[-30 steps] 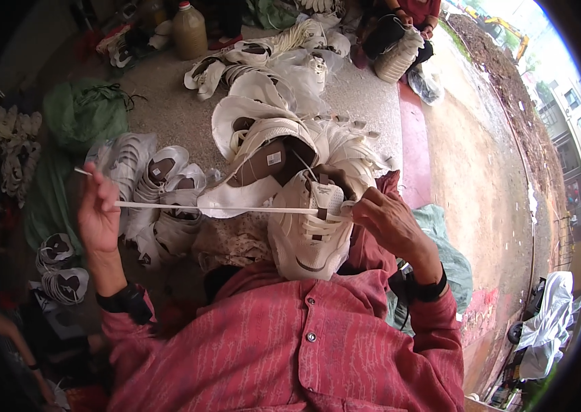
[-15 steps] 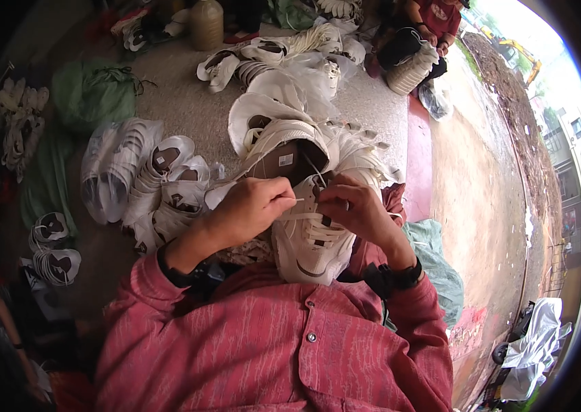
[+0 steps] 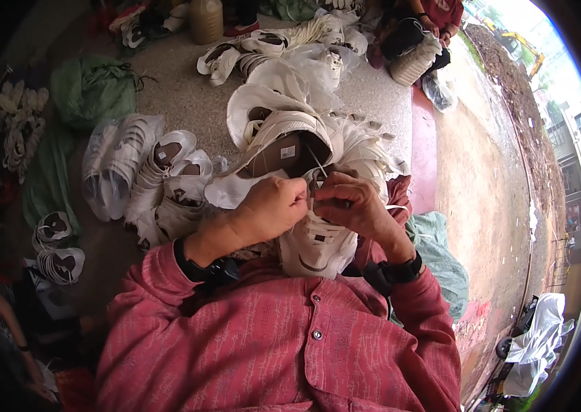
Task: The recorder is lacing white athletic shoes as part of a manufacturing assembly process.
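Note:
A white shoe upper, partly laced, lies in front of my body with its toe toward me. My left hand is closed in a pinch at the upper's eyelet edge; its fingers cover most of what they hold, which looks like the shoelace end. Close beside it, my right hand pinches the upper at the eyelets, the fingertips almost meeting the left ones. A strand of white shoelace runs up from the eyelets across the brown lining of a second upper just beyond.
A row of white uppers fans out behind my right hand. More stacked uppers and a plastic-wrapped bundle stand at left. Green sacks lie farther left. A plastic jug stands at the back; another person sits far right, holding uppers.
My left hand has moved right, up against the right fingers at the eyelets. The lace end that stuck out from its fingertips is now hidden. The right hand stays near the same spot.

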{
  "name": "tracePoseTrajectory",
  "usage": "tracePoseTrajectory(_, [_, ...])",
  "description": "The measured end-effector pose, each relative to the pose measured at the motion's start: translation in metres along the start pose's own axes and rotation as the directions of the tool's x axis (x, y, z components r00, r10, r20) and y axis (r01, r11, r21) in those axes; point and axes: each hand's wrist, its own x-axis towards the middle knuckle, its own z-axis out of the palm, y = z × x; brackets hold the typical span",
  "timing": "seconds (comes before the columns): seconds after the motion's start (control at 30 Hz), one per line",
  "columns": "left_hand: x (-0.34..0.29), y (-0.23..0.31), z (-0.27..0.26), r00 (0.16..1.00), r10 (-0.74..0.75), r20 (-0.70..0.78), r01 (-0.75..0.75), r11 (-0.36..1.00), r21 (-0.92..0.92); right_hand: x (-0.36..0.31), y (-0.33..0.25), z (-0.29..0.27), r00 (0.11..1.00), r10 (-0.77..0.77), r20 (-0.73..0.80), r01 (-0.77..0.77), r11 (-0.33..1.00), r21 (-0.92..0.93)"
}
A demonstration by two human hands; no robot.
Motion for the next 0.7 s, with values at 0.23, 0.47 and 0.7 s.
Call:
tracePoseTrajectory(0.23, [0.009,0.012,-0.031,0.919,-0.202,0.34,0.265,0.952,-0.15,0.0,0.002,-0.001,0.998,-0.058,-0.001,0.058,0.997,-0.057])
tracePoseTrajectory(0.47, [0.008,-0.004,-0.029,0.935,-0.092,0.342,0.184,0.951,-0.249,0.002,0.002,0.001,1.0,0.012,-0.02,-0.013,1.0,-0.007])
tracePoseTrajectory(0.7, [0.021,0.004,-0.034,0.969,0.104,0.225,-0.113,0.993,0.024,0.001,0.015,0.004,0.997,-0.072,-0.016,0.068,0.984,-0.167])
